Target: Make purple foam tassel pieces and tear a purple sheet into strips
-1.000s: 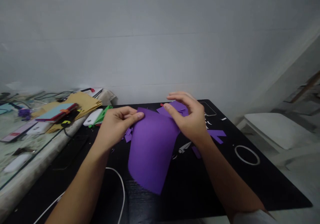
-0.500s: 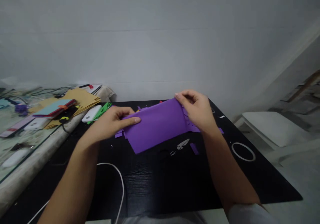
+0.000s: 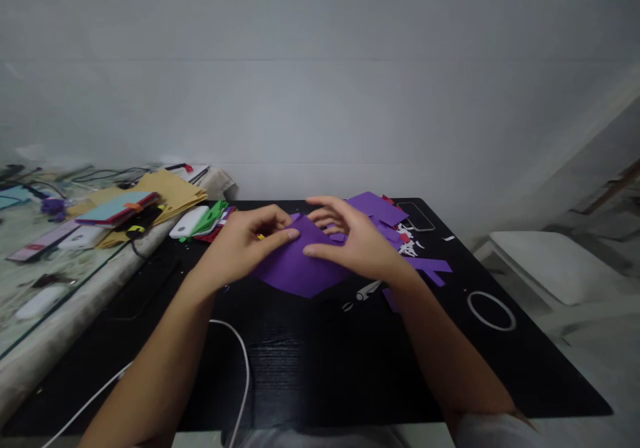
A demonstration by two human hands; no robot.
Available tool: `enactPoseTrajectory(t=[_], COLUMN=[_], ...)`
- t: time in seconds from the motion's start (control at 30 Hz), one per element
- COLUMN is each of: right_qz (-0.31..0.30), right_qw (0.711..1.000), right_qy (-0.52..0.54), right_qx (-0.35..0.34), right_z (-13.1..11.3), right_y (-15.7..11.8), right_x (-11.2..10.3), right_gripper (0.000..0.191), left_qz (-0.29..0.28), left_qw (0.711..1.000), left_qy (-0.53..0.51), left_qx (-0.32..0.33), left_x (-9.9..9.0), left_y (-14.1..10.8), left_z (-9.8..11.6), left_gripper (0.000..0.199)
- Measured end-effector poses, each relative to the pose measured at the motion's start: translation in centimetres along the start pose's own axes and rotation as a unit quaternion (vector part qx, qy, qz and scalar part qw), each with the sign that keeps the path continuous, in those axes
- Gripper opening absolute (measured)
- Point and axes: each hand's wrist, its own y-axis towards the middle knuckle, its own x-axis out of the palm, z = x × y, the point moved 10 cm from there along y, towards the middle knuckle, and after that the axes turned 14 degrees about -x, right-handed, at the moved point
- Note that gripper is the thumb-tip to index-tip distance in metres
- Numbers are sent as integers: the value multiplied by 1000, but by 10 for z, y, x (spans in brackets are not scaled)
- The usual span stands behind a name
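Observation:
A purple sheet (image 3: 305,271) is held above the black table (image 3: 300,375), bent, with one corner pointing up between my hands. My left hand (image 3: 250,238) pinches it near that corner, thumb on the near face. My right hand (image 3: 353,238) is at its right side, thumb against the near face and fingers apart behind. Scissors (image 3: 368,291) lie on the table just below and right of the sheet. Cut purple pieces (image 3: 375,208) and white paper scraps (image 3: 410,243) lie behind and beside my right hand.
A white ring (image 3: 491,311) lies at the right, and a white cable (image 3: 245,361) crosses the front left. Green pieces (image 3: 209,218), a white device (image 3: 189,223) and yellow envelopes (image 3: 173,191) are at the left. A white stool (image 3: 545,265) stands beyond the right edge.
My right hand has moved left and down, closer to my left hand, and its fingers have spread. The sheet has turned and bent, its corner now up. Purple pieces and white scraps behind have come into view.

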Motion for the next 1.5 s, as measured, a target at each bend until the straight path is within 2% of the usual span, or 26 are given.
enactPoseTrajectory(t=[0.03,0.1,0.17,0.27,0.3,0.33,0.4,0.47,0.53,0.63,0.73,0.87,1.0,1.07,1.3,1.5], right_qz=[-14,-8,40,138,153,152,99,19,-9,61,108,149,191,202,214,230], right_qw=[1000,1000,998,985,981,982,990,996,998,993,985,983,979,978,976,970], right_qy=[2,9,41,101,106,103,72,28,-21,-95,-108,-80,-51,-38,-29,-71], right_qx=[-5,-3,10,35,44,54,76,83,54,-27,-78,-65,-43,-36,-5,-20], right_z=[-2,-2,2,12,14,15,14,8,-4,-27,-39,-32,-24,-21,-11,-15], right_y=[0,0,0,-3,-4,-5,-6,-6,-6,-4,-5,-6,-9,-11,-24,-25], right_x=[9,15,6,-17,-23,-26,-24,-17,-16,-22,-14,-7,-12,-14,-17,-19], right_gripper=[62,49,41,40,42,44,48,46,40,36,25,12,15,16,15,14], left_qz=[-1,4,18,57,72,85,109,124,125,99,76,108,194,215,201,249], left_qw=[1000,1000,1000,995,992,988,980,974,975,984,992,991,977,972,977,966], left_qy=[15,25,5,-69,-96,-121,-162,-184,-183,-145,-97,-58,-37,-28,-22,-19], left_qx=[11,18,2,-33,-38,-40,-35,-33,-30,-8,30,56,83,91,61,69], left_x=[2,1,-8,-25,-30,-33,-36,-34,-28,-14,-2,0,-11,-12,0,-5], left_y=[-4,-8,-8,-3,-1,1,3,3,2,-1,-6,-13,-21,-24,-25,-29], left_z=[6,11,8,-6,-10,-13,-16,-17,-14,-5,6,13,21,24,17,18], left_gripper=[18,17,18,20,20,19,17,18,24,32,33,33,23,17,14,13])
